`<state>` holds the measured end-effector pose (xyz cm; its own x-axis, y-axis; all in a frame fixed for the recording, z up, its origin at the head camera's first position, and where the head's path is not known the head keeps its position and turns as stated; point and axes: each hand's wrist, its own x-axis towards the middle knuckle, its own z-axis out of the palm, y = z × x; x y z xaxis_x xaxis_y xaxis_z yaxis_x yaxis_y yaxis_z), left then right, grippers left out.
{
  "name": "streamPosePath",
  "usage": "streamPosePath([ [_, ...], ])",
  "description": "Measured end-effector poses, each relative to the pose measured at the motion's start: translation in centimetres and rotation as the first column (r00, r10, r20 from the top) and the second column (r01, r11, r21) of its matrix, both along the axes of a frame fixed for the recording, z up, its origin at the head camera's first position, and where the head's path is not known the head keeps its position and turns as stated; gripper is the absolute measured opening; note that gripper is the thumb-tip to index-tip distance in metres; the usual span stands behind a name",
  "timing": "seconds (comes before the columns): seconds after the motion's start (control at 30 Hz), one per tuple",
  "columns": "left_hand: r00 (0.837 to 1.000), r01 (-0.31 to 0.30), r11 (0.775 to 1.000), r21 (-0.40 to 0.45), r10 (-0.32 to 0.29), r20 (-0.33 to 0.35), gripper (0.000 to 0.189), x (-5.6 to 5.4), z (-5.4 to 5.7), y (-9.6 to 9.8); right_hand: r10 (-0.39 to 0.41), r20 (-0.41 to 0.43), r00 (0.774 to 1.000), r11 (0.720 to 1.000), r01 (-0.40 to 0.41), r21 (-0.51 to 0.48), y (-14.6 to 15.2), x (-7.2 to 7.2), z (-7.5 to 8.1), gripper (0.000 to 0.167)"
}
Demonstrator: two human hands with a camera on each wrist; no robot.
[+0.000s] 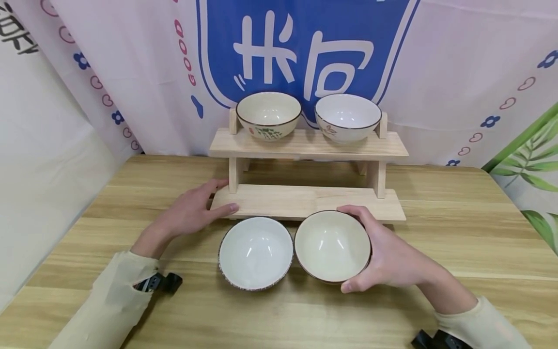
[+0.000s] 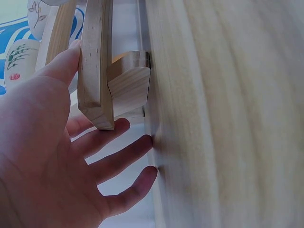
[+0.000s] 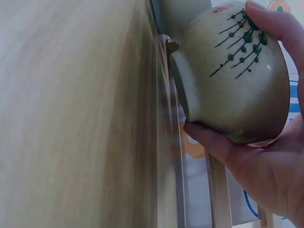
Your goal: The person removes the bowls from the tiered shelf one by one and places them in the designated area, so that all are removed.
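Observation:
My right hand point(image 1: 385, 254) grips a cream bowl point(image 1: 332, 246) by its right side, thumb toward the near side and fingers at the far rim. In the right wrist view this bowl point(image 3: 237, 76) shows green sprigs on its outside, its foot close over the table. Left of it sits a white bowl point(image 1: 255, 253) with a dark patterned rim. My left hand point(image 1: 192, 208) is at the left end of the two-tier wooden stand point(image 1: 279, 199), thumb over the lower board. The left wrist view shows its fingers point(image 2: 126, 156) spread loosely around the board's end point(image 2: 97, 71).
Two more bowls stand on the upper board: a cream bowl point(image 1: 269, 116) with green painting at left and a white bowl point(image 1: 347, 118) at right. Behind the stand hangs a printed curtain point(image 1: 436, 87). The wooden table point(image 1: 279, 320) spreads below everything.

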<state>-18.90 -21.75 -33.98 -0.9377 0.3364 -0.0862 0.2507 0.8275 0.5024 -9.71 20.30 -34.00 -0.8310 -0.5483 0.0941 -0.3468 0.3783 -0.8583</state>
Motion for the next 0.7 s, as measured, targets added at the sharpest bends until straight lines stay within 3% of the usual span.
streamPosePath([
  [0.7, 1.000, 0.004, 1.000, -0.006, -0.004, -0.005, 0.091, -0.02, -0.08, -0.07, 0.018, 0.078, 0.997, 1.000, -0.018, -0.001, -0.51, 0.03, -0.54, 0.113],
])
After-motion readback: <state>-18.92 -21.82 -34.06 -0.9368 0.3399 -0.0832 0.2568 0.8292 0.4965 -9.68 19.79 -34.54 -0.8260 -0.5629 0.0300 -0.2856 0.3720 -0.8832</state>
